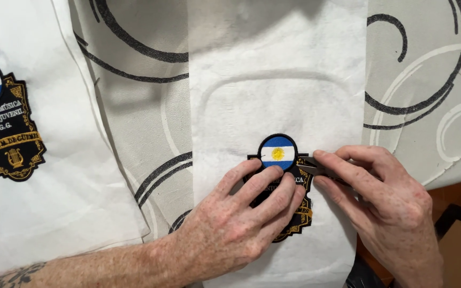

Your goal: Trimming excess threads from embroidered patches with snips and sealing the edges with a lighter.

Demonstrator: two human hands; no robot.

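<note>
A black embroidered patch with gold trim and a round blue-and-white emblem with a yellow sun point(277, 152) lies on a strip of white backing fabric point(273, 80). My left hand point(236, 218) lies flat on the patch, fingers spread over its lower part. My right hand point(380, 197) holds small scissors point(311, 168), whose blades meet the patch's right edge. Most of the scissors are hidden inside the hand.
A second, matching patch point(4, 128) sits on another white fabric piece point(54, 186) at the left. Both lie on a grey cloth with black and white swirls point(422, 80). The surface's edge and a reddish floor point(460, 194) show at lower right.
</note>
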